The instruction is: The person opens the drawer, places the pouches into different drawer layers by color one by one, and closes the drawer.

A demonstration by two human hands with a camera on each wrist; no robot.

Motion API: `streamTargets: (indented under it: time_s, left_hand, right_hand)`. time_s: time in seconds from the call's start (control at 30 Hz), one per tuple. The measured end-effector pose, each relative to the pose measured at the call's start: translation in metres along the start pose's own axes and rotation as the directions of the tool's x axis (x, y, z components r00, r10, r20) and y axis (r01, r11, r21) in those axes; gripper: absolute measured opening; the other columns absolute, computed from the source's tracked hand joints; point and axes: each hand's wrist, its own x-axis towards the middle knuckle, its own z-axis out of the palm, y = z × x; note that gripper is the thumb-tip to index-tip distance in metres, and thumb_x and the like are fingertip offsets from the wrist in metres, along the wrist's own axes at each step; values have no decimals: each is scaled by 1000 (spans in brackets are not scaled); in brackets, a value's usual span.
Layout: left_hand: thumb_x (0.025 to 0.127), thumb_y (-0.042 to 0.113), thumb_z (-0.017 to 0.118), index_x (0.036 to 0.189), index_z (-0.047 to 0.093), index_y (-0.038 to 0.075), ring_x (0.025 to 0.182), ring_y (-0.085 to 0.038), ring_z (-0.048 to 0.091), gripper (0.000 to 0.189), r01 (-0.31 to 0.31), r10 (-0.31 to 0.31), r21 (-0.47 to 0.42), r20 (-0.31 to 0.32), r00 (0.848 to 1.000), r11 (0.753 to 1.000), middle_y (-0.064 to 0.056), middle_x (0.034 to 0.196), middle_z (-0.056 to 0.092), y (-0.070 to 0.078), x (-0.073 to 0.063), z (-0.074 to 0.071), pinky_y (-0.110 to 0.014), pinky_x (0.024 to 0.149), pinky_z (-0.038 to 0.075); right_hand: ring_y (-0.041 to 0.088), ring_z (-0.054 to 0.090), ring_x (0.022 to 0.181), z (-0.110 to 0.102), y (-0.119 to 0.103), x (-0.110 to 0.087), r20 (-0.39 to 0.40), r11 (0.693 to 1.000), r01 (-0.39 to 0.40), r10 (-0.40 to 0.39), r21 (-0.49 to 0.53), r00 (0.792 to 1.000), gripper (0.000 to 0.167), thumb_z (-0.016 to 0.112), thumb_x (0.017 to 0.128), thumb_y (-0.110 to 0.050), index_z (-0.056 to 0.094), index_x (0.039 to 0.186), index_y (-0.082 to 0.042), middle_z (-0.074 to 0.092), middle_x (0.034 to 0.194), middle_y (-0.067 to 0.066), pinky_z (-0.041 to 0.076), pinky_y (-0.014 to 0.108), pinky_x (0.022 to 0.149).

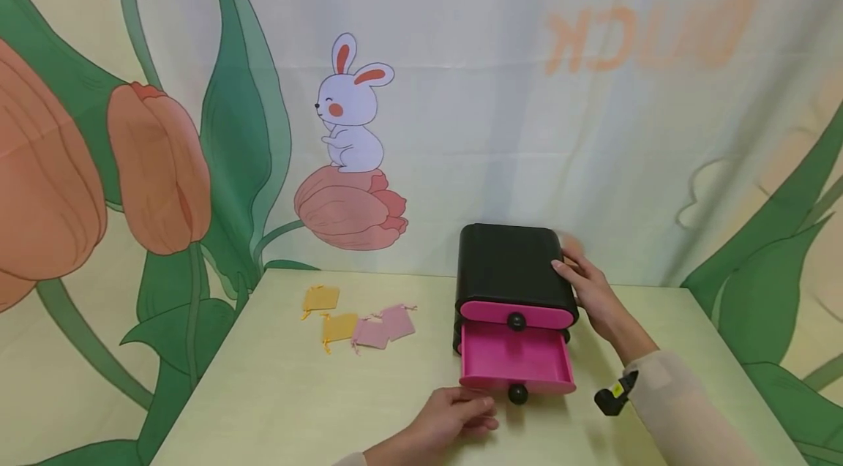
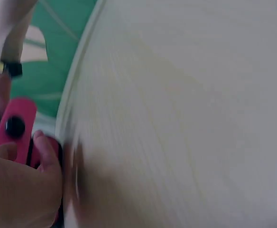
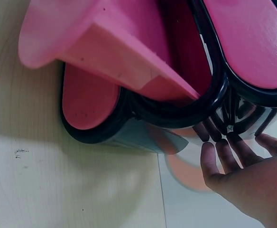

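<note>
A black drawer box [image 1: 510, 265] with pink drawers stands at the back right. Its middle drawer [image 1: 516, 352] is pulled out, and no contents show in it. The top drawer [image 1: 487, 312] and, in the right wrist view, the bottom drawer [image 3: 91, 99] are closed. My left hand [image 1: 454, 415], fingers loosely bent, is just below the front left of the pulled-out drawer, left of its black knob [image 1: 518, 394]; whether it touches the drawer I cannot tell. My right hand [image 1: 593, 294] rests with extended fingers against the box's right side.
Two yellow drawstring pouches [image 1: 320, 298] and two pink ones [image 1: 398, 322] lie on the table [image 1: 276, 378], left of the box. Behind the table hangs a curtain [image 1: 461, 122] printed with tulips and a rabbit. A black device [image 1: 615, 394] is strapped to the right wrist.
</note>
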Motion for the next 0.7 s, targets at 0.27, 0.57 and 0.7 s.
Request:
streamTargets:
  time_s: [0.27,0.57,0.7]
  left_hand:
    - [98,20,78,124,68,-8,83,-21,73,40,-171,295,367,-314,903,914,-11,100,74,17,1,-96,-34,70,61]
    - [95,18,80,121,68,-6,96,-30,64,38,-16,528,712,-506,682,702,-18,109,64,40,11,-166,-45,84,56]
    - [94,19,78,118,65,-8,97,-33,59,38,97,506,773,-499,704,627,-20,109,61,41,12,-184,-49,86,50]
  right_hand:
    - [46,35,151,0,2,1,-11,1000,12,-12,-13,1000,82,58,107,-52,21,170,-15,30,167,27,33,68,117]
    - [46,36,150,0,3,1,-5,1000,13,-13,6,1000,81,58,107,-52,22,170,-16,30,166,26,33,68,118]
    - [46,35,151,0,2,0,2,1000,24,-24,7,1000,81,58,108,-51,21,170,-16,30,167,26,32,69,118]
